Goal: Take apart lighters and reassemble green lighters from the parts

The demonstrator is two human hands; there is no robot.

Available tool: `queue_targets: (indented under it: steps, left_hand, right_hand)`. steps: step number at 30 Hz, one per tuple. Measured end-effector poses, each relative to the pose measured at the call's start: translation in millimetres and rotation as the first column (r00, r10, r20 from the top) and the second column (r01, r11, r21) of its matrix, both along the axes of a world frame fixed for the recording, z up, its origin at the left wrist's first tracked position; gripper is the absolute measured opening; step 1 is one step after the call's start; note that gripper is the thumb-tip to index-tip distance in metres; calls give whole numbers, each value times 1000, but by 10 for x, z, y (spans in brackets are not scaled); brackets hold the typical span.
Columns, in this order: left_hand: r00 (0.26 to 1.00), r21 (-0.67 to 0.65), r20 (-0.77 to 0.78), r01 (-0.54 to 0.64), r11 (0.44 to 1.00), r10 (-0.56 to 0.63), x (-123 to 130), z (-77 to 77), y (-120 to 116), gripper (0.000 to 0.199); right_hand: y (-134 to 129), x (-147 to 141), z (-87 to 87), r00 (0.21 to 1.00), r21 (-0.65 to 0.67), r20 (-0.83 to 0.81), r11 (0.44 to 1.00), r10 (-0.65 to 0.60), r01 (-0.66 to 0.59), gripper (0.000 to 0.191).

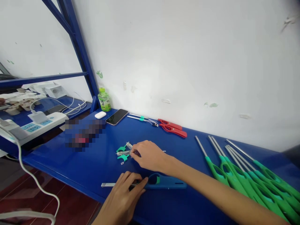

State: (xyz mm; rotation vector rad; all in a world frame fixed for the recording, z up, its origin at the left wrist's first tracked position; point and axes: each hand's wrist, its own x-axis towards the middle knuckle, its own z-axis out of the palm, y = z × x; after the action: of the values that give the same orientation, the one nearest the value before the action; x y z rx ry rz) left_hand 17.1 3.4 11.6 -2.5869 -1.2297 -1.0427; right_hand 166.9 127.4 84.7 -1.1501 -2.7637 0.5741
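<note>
My left hand (126, 190) is closed around the neck of a blue lighter (166, 182), whose metal tube (108, 185) sticks out to the left. A teal piece shows in the lighter's trigger opening. My right hand (148, 154) reaches over small parts behind it, its fingers pinched together at their right side; what they hold, if anything, is hidden. Beside those fingertips lie teal triggers (123, 158) and clear pieces with metal ends (124, 152).
Green lighters (241, 181) with metal tubes lie at the right. Red handle shells (173, 128), wired tubes (140, 118), a phone (117, 117), a white case (100, 115) and a bottle (104, 100) stand along the back. A power strip (42, 123) is at left.
</note>
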Motion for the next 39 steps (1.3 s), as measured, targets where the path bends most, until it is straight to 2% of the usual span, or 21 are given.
queue_targets:
  steps: [5, 9, 11, 13, 15, 17, 21, 25, 28, 30, 32, 34, 36, 37, 39]
  left_hand:
    - [1000, 33, -20, 7, 999, -6, 17, 10, 11, 31]
    - [1000, 78, -19, -7, 997, 9, 29, -5, 26, 32]
    - [1000, 104, -21, -16, 994, 18, 22, -5, 29, 32]
    - [999, 133, -20, -23, 991, 25, 7, 8, 22, 33]
    - [1000, 157, -15, -24, 987, 26, -12, 32, 0, 35]
    - [1000, 167, -3, -21, 986, 22, -24, 57, -41, 37]
    - [1000, 125, -3, -18, 992, 18, 8, 72, -159, 37]
    - [996, 125, -84, 24, 992, -13, 103, 88, -222, 33]
    - [991, 103, -110, 81, 991, -69, 165, 157, -182, 41]
    - [990, 22, -112, 92, 995, -89, 186, 223, -128, 43]
    - [988, -74, -110, 102, 992, -109, 186, 284, -70, 40]
    - [987, -152, -100, 110, 982, -126, 169, 327, -20, 33]
    - [989, -195, -80, 104, 975, -121, 141, 346, 17, 29]
    - [992, -207, -67, 92, 974, -108, 127, 346, 30, 29]
    - [997, -222, -39, 60, 973, -71, 105, 331, 46, 29]
  right_hand:
    - [-43, -91, -56, 1000, 25, -2, 999, -21, 21, 38]
    - [-51, -33, 57, 999, 51, -17, 998, -39, 40, 31]
    - [-72, 106, 151, 998, 66, -24, 996, -53, 54, 27]
    - [-127, 330, 249, 998, 66, -23, 996, -61, 62, 41]
    - [-221, 605, 331, 999, 30, -4, 999, -41, 41, 45]
    - [-348, 873, 380, 999, -31, 35, 999, -7, 8, 41]
    - [-596, 1227, 367, 996, -98, 86, 995, -15, 24, 42]
    - [-716, 1375, 301, 996, -162, 49, 984, -68, 75, 43]
    - [-750, 1452, 256, 999, -180, -15, 982, -52, 48, 44]
    - [-780, 1498, 218, 999, -137, -45, 991, -12, 6, 42]
    - [-825, 1534, 168, 998, 8, -35, 998, 55, -55, 35]
    - [-882, 1556, 108, 994, 218, 15, 970, 110, -111, 26]
    - [-933, 1568, 43, 989, 352, 79, 925, 126, -146, 17]
    - [-951, 1571, 10, 988, 373, 98, 916, 116, -145, 17]
    - [-967, 1578, -59, 991, 340, 104, 933, 86, -117, 37]
